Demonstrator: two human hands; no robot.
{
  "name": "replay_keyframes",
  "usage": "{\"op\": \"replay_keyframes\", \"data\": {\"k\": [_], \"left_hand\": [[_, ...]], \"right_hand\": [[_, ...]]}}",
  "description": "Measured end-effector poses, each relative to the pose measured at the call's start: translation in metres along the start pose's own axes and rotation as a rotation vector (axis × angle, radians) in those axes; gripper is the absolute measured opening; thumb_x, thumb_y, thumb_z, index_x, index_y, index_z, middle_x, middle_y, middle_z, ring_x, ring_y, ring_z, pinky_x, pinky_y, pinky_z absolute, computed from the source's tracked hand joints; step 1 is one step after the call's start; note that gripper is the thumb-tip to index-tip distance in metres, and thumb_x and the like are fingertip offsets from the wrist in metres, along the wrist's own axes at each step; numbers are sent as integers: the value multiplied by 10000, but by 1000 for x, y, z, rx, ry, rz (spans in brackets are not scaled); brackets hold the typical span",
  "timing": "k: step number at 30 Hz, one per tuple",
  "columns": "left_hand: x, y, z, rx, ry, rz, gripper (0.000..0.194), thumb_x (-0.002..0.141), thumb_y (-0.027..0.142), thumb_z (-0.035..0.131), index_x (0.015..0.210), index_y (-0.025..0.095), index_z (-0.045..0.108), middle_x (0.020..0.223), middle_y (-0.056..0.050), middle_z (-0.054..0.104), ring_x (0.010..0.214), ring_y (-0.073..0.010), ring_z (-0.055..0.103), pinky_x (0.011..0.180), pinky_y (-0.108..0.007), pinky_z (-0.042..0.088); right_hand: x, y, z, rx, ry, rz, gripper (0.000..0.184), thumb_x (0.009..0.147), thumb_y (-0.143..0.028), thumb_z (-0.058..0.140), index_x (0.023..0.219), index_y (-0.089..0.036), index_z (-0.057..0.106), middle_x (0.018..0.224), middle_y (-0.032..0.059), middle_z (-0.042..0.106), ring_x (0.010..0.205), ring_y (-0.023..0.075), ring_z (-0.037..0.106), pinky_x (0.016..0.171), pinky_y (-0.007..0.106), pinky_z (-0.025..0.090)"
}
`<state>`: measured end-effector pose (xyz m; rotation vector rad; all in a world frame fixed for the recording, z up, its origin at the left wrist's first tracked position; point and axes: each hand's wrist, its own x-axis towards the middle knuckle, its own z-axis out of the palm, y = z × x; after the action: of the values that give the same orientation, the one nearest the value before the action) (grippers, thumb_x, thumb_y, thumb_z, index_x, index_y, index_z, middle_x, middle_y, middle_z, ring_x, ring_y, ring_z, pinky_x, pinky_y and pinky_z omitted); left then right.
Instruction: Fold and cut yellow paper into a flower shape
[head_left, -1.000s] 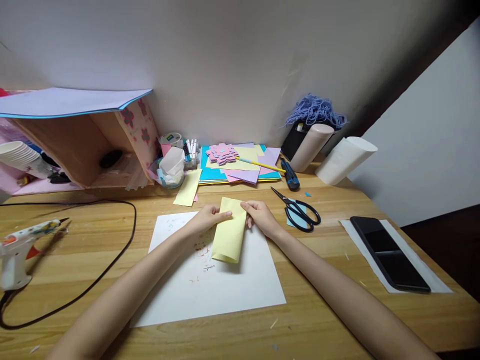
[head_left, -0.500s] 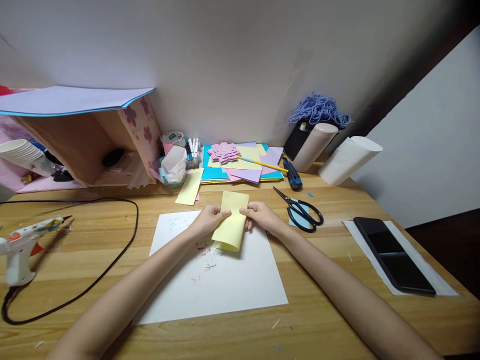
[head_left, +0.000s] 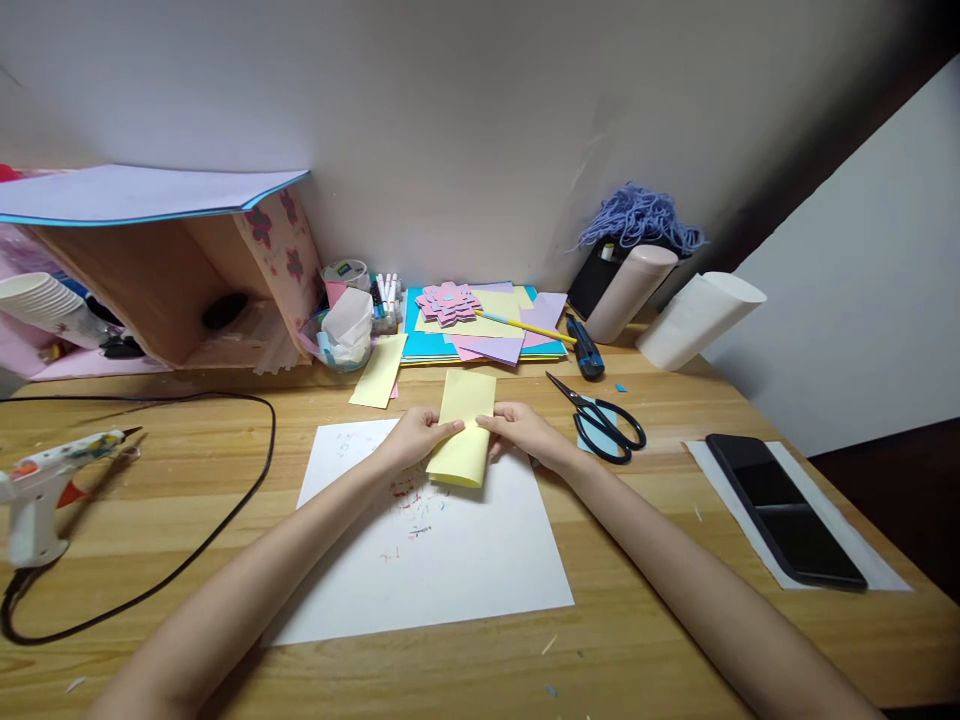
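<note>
A pale yellow sheet of paper, bent over at its near end, is held between both hands above a white sheet with red and dark marks. My left hand pinches its left edge, thumb on top. On the opposite edge my right hand grips it the same way, its lower fingers partly hidden behind the paper. Black-handled scissors lie to the right of my right hand, over a light blue paper piece.
A glue gun with a looping black cord lies left. Behind are an open box, coloured papers with a pink paper flower, a pencil and a utility knife. A phone lies right, near a white roll.
The yellow paper has tipped slightly, its far end reaching farther away. The curled near end now looks flatter and closer together. Both hands keep their hold in nearly the same place.
</note>
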<state>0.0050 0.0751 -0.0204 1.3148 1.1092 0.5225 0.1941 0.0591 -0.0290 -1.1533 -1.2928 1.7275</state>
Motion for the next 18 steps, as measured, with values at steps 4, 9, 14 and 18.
{"op": "replay_keyframes", "data": {"k": [4, 9, 14, 18], "left_hand": [[2, -2, 0, 16, 0, 10, 411, 630, 479, 636, 758, 90, 663, 725, -94, 676, 582, -170, 579, 485, -225, 364], [3, -3, 1, 4, 18, 34, 397, 644, 482, 621, 726, 95, 654, 694, -81, 666, 567, -162, 566, 483, -228, 364], [0, 0, 1, -39, -14, 32, 385, 657, 477, 615, 734, 101, 640, 722, -83, 665, 618, -177, 586, 514, -239, 389], [-1, 3, -1, -63, -107, 14, 358, 659, 453, 630, 756, 108, 640, 723, -76, 661, 604, -163, 581, 516, -235, 394]], "right_hand": [[1, 2, 0, -21, 64, -19, 302, 673, -371, 668, 806, -103, 627, 686, 45, 655, 507, 88, 591, 457, 166, 507], [-1, 0, 1, -28, -43, -5, 306, 685, -360, 654, 871, -119, 627, 745, 45, 664, 556, 94, 603, 487, 169, 506], [0, 3, 3, -71, 11, -46, 302, 690, -334, 649, 880, -102, 614, 640, 22, 647, 462, 73, 559, 418, 150, 453], [2, 5, 5, -74, 142, -71, 277, 692, -331, 648, 838, -99, 605, 586, 9, 630, 420, 69, 540, 402, 154, 439]]}}
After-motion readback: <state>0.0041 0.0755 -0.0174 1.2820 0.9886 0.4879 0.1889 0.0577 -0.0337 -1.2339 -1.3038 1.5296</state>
